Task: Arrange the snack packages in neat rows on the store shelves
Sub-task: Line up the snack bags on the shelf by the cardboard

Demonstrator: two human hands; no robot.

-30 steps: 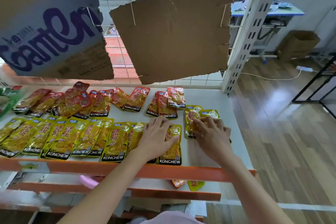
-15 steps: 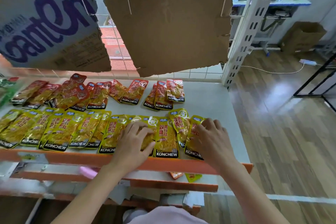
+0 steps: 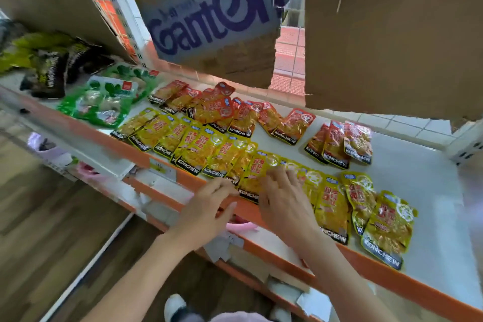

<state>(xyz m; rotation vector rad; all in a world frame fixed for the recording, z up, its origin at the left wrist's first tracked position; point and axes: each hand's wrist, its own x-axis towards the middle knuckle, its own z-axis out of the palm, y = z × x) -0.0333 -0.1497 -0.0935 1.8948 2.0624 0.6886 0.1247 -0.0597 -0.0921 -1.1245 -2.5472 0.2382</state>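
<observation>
Yellow KONCHEW snack packages [image 3: 198, 149] lie in an overlapping row along the front of the white shelf [image 3: 423, 191]. Behind them runs a row of red KONCHEW packages [image 3: 243, 117], with three more red ones [image 3: 339, 144] set apart to the right. My right hand [image 3: 285, 198] lies flat, fingers spread, on yellow packages in the middle of the front row. My left hand [image 3: 206, 212] hangs just in front of the shelf's orange edge [image 3: 392, 280], fingers apart, holding nothing. The last yellow package [image 3: 389, 227] at the right end sits tilted.
Green bags [image 3: 102, 102] and dark green-black bags [image 3: 55, 65] lie at the shelf's left end. Cardboard sheets [image 3: 392, 42] hang above the back of the shelf, one printed in purple [image 3: 217, 18]. Lower shelves with orange edges sit below. A white upright stands at the far right.
The view has swung left. My right hand moved from the row's right end to the packages in the middle. My left hand came off the packages to the shelf's front edge.
</observation>
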